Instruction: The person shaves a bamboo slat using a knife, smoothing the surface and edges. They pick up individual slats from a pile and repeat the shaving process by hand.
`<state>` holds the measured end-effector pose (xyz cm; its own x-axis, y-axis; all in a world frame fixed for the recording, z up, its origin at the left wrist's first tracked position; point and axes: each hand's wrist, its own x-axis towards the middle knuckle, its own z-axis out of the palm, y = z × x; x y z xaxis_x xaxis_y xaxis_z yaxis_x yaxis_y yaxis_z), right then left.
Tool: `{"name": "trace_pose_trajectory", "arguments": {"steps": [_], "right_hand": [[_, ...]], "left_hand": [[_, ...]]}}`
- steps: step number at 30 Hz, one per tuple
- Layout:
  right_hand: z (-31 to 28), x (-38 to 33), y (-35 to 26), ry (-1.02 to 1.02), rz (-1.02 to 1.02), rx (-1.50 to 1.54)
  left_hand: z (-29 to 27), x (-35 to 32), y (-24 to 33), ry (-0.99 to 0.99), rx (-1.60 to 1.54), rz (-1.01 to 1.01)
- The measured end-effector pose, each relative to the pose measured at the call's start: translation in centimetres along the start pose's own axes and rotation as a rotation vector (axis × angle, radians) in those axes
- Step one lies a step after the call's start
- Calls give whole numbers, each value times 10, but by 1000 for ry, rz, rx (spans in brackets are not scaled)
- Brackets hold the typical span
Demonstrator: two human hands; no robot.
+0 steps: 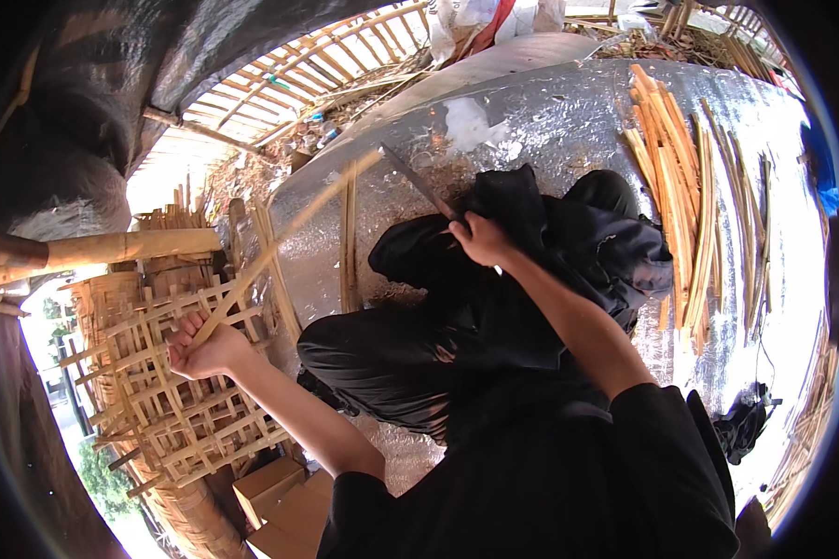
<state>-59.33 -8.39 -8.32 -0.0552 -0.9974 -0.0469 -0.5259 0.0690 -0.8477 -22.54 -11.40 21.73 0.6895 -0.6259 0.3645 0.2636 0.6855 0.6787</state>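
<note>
My left hand (213,352), out to the left, is closed round the near end of a long, thin bamboo strip (294,228). The strip slants up and away, its far end reaching the tip of a knife (416,180). Whether blade and strip touch, I cannot tell. My right hand (483,240) is wrapped round the knife's handle, which is mostly hidden in the fingers. Its dark, straight blade points forward and to the left. Beneath the right hand, black cloth (531,219) lies over my legs.
Split bamboo strips (676,177) lie piled at the right, with darker thin strips (738,224) beside them. A silvery sheet (531,112) covers the ground. Left of me stand an open bamboo lattice (172,373) and a cardboard box (268,492). A slatted fence (298,79) runs behind.
</note>
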Motion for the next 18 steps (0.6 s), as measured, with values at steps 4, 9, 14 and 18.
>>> {"name": "trace_pose_trajectory", "arguments": {"steps": [4,9,14,18], "right_hand": [[-22,3,-25,-301,335,121],[-19,2,-32,-246,291,75],[-31,-5,-45,-198,248,3],[-34,-29,-64,93,-203,-120]], "left_hand": [[-51,-14,5,441,127,-86],[-251,-73,-20,219,719,-592],[-298,-154,-38,285,778,-941],[-324,-152,-28,148,772,-1047]]}}
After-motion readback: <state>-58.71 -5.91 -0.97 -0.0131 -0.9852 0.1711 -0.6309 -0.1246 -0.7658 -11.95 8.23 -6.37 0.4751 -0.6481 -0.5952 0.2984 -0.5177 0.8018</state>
